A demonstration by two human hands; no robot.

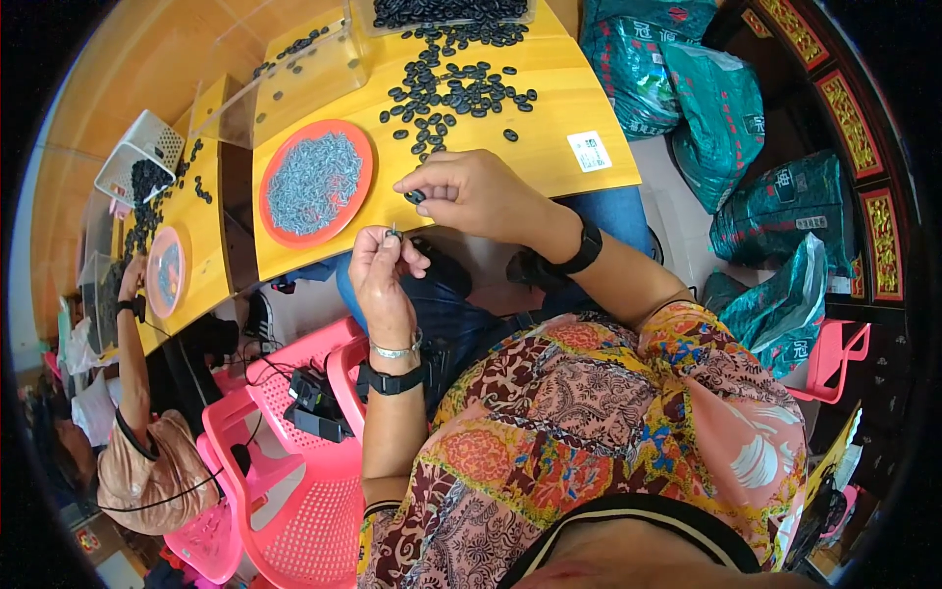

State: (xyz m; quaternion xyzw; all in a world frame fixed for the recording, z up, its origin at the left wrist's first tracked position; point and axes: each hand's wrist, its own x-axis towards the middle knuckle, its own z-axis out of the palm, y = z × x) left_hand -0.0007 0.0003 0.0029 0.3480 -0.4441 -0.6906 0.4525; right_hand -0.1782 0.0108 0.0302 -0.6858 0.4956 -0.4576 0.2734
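Between my right thumb and fingertips is a small black oval piece; my right hand is closed on it just past the table's front edge. Close below, my left hand pinches a small metal screw, its thin shank pointing up, with something dark at its base. The two hands are apart by a short gap. To their left, an orange-red round plate holds a heap of small silver screws. Beyond my right hand, many black oval pieces lie scattered on the yellow table.
At the table's far side is a clear bin of black pieces. Green bags stand on the right. On the left a co-worker's hand reaches beside a pink plate and white basket. Pink chairs stand at lower left.
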